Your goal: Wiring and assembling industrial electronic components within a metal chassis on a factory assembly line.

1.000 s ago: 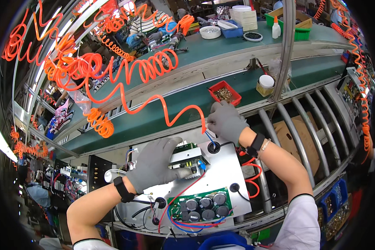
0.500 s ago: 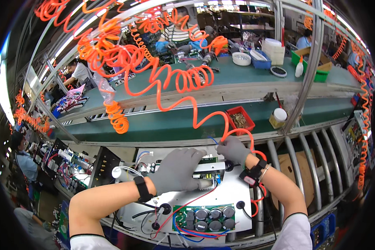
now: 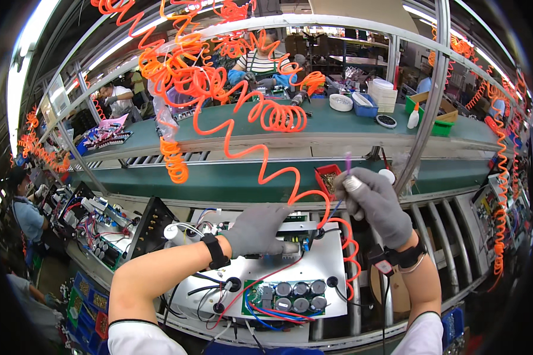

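Note:
My left hand [image 3: 259,229], in a grey glove, wraps over a small circuit board with a silver metal bar [image 3: 307,226]; thumb and fingers lie on either side of it. This board sits on a silver metal chassis [image 3: 219,302]. Raised to the right, my gloved right hand [image 3: 378,204] pinches a thin blue-purple wire-like piece [image 3: 347,161], its upper end blurred. A green capacitor board [image 3: 285,297] with red and blue wires lies on the chassis's near part. A coiled orange air hose [image 3: 352,257] runs down beside the chassis.
Metal rollers [image 3: 447,242] lie to the right. Beyond stands a red bin [image 3: 327,177] of small metal parts, partly behind my right hand. Another opened unit [image 3: 109,228] is at left. More orange coiled hoses [image 3: 183,77] hang overhead. A co-worker [image 3: 265,65] sits across the bench.
My right hand has lifted away from the chassis, up and right, with the thin blue-purple piece. My left hand stays on the board. The view has shifted slightly.

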`<state>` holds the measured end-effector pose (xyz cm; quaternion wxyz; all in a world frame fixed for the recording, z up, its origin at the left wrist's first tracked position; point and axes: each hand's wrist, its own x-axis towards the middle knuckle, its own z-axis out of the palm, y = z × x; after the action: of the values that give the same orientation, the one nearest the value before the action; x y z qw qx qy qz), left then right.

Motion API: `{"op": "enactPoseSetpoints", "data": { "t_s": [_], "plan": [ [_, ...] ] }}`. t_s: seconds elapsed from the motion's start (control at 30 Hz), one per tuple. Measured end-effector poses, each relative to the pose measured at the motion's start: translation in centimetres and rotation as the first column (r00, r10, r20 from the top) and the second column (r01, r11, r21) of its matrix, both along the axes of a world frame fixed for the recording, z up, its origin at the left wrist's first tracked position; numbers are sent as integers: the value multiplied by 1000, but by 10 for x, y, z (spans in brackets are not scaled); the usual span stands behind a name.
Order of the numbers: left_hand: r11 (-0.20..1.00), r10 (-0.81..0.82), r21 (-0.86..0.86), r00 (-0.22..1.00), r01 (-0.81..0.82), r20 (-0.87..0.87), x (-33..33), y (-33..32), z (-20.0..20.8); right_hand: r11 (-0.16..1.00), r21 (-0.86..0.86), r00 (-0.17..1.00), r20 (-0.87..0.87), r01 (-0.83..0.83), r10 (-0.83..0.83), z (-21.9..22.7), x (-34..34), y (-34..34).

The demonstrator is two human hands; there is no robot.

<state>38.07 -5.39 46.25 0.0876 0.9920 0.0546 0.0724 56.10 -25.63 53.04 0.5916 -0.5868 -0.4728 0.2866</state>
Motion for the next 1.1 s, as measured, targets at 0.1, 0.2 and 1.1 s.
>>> {"op": "enactPoseSetpoints", "data": {
  "t_s": [0.1, 0.2, 1.1],
  "plan": [
    [998, 13, 65, 999, -10, -43, 1, -1, -1, 993, 109, 997, -56, -40, 46, -13, 3, -15],
    [999, 27, 45, 997, -24, -71, 3, -1, 0, 997, 12, 877, 477, -78, 63, -38, 11, -22],
    [946, -44, -302, 968, 119, 246, 4, 6, 9, 975, -214, 883, 445, -57, 149, -105, 15, 44]
  ]
}}
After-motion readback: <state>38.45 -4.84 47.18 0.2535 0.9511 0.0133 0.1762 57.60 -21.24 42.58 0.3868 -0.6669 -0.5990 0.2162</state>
